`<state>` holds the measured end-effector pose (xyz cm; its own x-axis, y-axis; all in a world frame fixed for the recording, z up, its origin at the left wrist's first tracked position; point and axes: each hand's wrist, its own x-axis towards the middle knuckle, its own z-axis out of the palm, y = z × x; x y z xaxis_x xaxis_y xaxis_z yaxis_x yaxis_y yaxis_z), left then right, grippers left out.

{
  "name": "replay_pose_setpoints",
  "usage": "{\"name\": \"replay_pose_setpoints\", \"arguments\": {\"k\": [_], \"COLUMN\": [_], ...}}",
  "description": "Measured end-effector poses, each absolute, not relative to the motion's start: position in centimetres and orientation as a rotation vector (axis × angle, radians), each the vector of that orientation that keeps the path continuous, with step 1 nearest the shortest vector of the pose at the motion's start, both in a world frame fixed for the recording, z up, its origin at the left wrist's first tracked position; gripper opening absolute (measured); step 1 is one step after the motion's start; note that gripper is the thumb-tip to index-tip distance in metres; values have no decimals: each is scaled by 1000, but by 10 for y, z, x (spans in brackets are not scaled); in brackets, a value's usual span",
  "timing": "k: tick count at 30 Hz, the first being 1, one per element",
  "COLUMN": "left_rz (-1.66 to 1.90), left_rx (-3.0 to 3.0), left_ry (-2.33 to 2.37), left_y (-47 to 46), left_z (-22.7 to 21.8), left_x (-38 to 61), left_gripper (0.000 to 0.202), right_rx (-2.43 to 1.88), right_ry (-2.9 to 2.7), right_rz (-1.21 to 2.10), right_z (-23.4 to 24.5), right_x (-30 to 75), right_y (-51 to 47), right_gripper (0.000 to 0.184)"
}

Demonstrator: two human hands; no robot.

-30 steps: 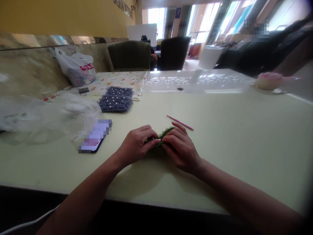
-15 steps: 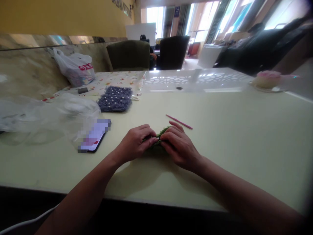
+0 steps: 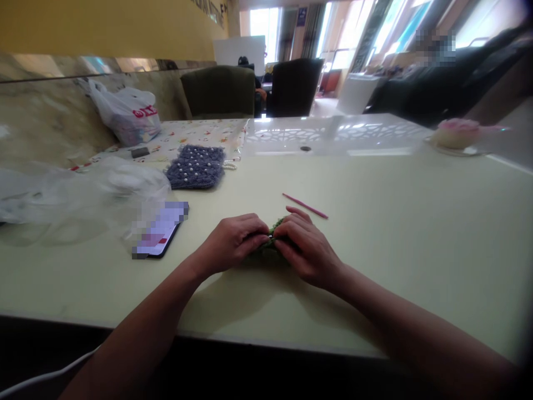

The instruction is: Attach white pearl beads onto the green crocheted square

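Between my two hands, low over the table, is a small green crocheted piece, mostly hidden by my fingers. My left hand pinches its left side, thumb against bent fingers. My right hand grips the right side, with the fingertips close to those of the left. Something small and pale shows between the fingertips, too small to name. Just beyond my right hand a pink crochet hook lies on the table, touched by neither hand.
A phone lies left of my hands, partly under a clear plastic bag. Behind it sits a purple knitted pouch with pearl beads. Farther off are a filled white carrier bag and a pink flower ornament. The table's front edge is near.
My left fingers have shifted slightly on the green piece, and less of it shows beside the left hand. Otherwise the hands keep their place; the crochet hook lies where it was.
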<state>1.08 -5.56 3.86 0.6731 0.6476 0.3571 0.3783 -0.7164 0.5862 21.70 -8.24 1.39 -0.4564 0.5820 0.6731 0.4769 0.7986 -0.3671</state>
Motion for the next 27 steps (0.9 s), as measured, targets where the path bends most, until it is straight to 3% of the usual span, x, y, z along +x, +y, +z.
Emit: {"name": "replay_pose_setpoints", "arguments": {"k": [8, 27], "left_rz": [724, 782], "left_rx": [2430, 2241], "left_ry": [810, 805], "left_y": [-56, -56], "left_z": [41, 40], "left_x": [10, 10], "left_gripper": [22, 19], "right_rx": [-802, -890], "right_ry": [-2082, -2073], "right_rz": [182, 408], "right_z": [14, 15], "right_x": [218, 223], "right_y": [-80, -79], "right_gripper": [8, 7]}}
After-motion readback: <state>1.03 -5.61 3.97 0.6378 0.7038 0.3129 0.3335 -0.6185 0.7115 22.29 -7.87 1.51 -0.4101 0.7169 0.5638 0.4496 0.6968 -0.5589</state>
